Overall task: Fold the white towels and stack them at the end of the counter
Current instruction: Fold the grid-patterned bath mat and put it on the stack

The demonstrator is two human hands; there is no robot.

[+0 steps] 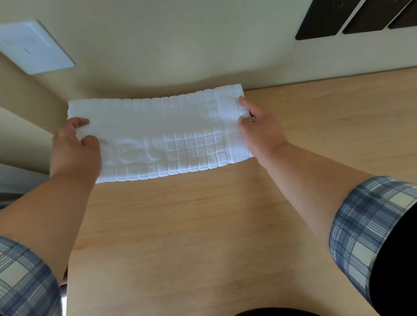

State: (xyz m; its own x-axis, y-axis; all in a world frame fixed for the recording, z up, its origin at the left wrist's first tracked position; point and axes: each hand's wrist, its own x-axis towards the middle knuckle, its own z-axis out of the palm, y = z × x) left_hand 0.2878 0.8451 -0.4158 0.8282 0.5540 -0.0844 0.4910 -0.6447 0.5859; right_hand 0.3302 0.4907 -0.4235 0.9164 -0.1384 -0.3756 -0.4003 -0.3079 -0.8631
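Note:
A white towel [160, 134] with a waffle grid and raised letters lies folded into a long strip across the far left of the wooden counter [196, 233], close to the wall. My left hand [73, 148] pinches the strip's left end between thumb and fingers. At the opposite end my right hand [258, 126] pinches the right edge the same way. Both forearms reach forward over the counter, with plaid sleeves rolled up near the elbows.
The beige wall [180, 35] rises right behind the towel. A white wall plate [26, 46] sits upper left and dark panels [355, 9] upper right. The counter's left edge [65, 281] drops off beside my left arm. Bare wood stretches to the right.

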